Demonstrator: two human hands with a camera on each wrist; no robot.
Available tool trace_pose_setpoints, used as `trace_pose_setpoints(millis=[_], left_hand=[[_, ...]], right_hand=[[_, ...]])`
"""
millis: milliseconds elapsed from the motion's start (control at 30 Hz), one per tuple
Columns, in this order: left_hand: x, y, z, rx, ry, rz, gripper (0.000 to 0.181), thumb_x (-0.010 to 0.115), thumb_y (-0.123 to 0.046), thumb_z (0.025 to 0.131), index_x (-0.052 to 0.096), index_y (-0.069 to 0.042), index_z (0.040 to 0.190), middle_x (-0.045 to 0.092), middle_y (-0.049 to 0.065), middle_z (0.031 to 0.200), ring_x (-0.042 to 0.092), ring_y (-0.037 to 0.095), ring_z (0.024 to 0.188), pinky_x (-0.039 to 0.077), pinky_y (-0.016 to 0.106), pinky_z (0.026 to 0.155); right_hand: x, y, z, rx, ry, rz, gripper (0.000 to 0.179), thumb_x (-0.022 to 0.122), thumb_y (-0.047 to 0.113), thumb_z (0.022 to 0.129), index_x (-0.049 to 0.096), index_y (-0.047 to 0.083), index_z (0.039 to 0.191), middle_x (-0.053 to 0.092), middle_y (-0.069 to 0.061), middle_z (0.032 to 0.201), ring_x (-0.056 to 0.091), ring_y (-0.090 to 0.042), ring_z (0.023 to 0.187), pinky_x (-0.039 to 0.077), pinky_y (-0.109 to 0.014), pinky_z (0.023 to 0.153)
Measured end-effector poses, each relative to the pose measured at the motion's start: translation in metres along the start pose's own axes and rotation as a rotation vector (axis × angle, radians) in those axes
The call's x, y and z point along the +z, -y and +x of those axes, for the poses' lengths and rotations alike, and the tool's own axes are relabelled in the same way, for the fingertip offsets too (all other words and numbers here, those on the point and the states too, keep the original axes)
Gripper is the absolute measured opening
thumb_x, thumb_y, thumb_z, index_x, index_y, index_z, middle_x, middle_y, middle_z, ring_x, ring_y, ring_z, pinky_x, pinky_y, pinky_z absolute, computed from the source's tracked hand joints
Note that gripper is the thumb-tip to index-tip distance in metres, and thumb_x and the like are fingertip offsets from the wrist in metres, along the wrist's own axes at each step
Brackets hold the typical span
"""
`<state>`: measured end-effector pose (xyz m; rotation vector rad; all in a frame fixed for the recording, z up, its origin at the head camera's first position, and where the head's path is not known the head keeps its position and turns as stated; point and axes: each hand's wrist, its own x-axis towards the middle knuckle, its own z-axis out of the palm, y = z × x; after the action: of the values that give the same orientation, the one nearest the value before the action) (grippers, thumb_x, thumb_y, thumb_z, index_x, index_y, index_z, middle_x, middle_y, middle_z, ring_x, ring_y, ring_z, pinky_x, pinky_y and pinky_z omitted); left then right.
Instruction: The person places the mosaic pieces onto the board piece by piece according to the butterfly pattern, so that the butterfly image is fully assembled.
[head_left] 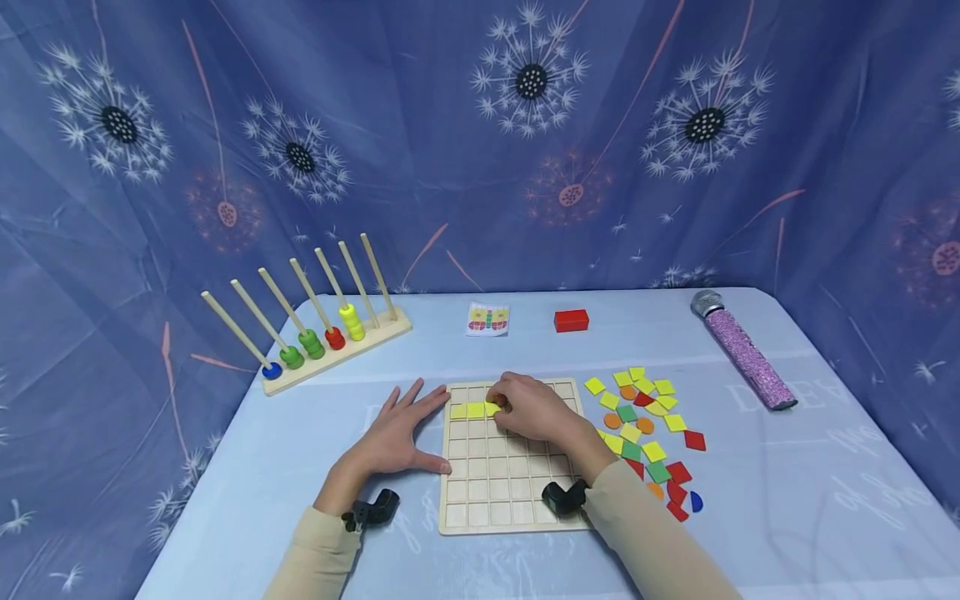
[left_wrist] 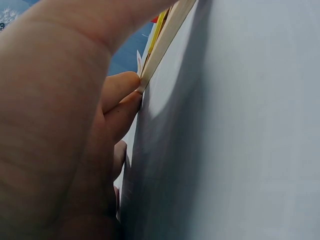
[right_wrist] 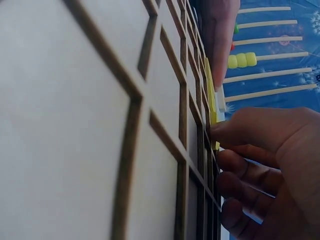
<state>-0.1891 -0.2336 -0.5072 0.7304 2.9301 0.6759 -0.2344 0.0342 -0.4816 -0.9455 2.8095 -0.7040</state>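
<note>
A wooden grid board [head_left: 510, 528] lies flat on the table. Two yellow square tiles [head_left: 476, 410] sit side by side in its second row, at the left. Beside them my right hand [head_left: 534, 408] pinches another yellow tile [head_left: 491, 408] at the third cell; the right wrist view shows the thumb [right_wrist: 232, 131] on its edge. My left hand [head_left: 397, 433] spreads its fingers along the board's left side, with thumb and forefinger touching the edge. Loose coloured tiles [head_left: 653, 451] in yellow, red, green, orange and blue are scattered to the board's right.
A peg stand [head_left: 337, 357] with coloured beads stands at the back left. Behind the board lie a butterfly picture card [head_left: 488, 320] and a red block [head_left: 572, 321]. On the right is a glittery pink microphone [head_left: 750, 354]. A blue curtain [head_left: 420, 150] hangs behind the table.
</note>
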Motion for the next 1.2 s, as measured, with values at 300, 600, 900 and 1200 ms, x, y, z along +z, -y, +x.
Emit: trace_pose_setpoints(millis=[300, 600, 900, 1200], left_hand=[[-0.001, -0.001, 0.002, -0.021, 0.013, 0.009, 0.114, 0.071, -0.078, 0.057, 0.035, -0.024, 0.151, 0.026, -0.010, 0.155, 0.007, 0.025, 0.145, 0.000, 0.050, 0.114], [0.001, -0.001, 0.003, -0.015, 0.009, 0.003, 0.114, 0.071, -0.079, 0.057, 0.035, -0.025, 0.151, 0.026, -0.011, 0.155, 0.007, 0.025, 0.145, 0.000, 0.050, 0.114], [0.004, -0.001, 0.004, -0.019, 0.017, 0.006, 0.114, 0.070, -0.079, 0.058, 0.035, -0.025, 0.151, 0.026, -0.010, 0.155, 0.006, 0.024, 0.145, 0.000, 0.050, 0.114], [0.001, 0.001, -0.002, -0.008, -0.011, 0.004, 0.115, 0.071, -0.079, 0.057, 0.037, -0.022, 0.150, 0.029, -0.008, 0.155, 0.009, 0.027, 0.145, 0.001, 0.052, 0.114]], right_hand=[[0.002, 0.000, 0.002, 0.021, -0.006, -0.039, 0.019, 0.069, 0.027, 0.083, 0.069, 0.026, 0.102, 0.052, 0.010, 0.085, 0.051, -0.008, 0.075, 0.044, -0.027, 0.064], [0.003, -0.002, 0.001, 0.022, -0.009, -0.023, 0.012, 0.070, 0.023, 0.082, 0.069, 0.023, 0.093, 0.053, 0.012, 0.083, 0.051, -0.009, 0.074, 0.046, -0.027, 0.068], [-0.003, -0.005, -0.006, 0.019, 0.005, 0.059, 0.014, 0.070, 0.020, 0.083, 0.070, 0.019, 0.096, 0.056, 0.010, 0.086, 0.052, -0.010, 0.077, 0.046, -0.027, 0.072], [-0.017, -0.022, -0.022, 0.014, -0.021, 0.124, 0.012, 0.069, 0.021, 0.087, 0.072, 0.020, 0.098, 0.056, 0.015, 0.086, 0.053, -0.007, 0.076, 0.047, -0.026, 0.071]])
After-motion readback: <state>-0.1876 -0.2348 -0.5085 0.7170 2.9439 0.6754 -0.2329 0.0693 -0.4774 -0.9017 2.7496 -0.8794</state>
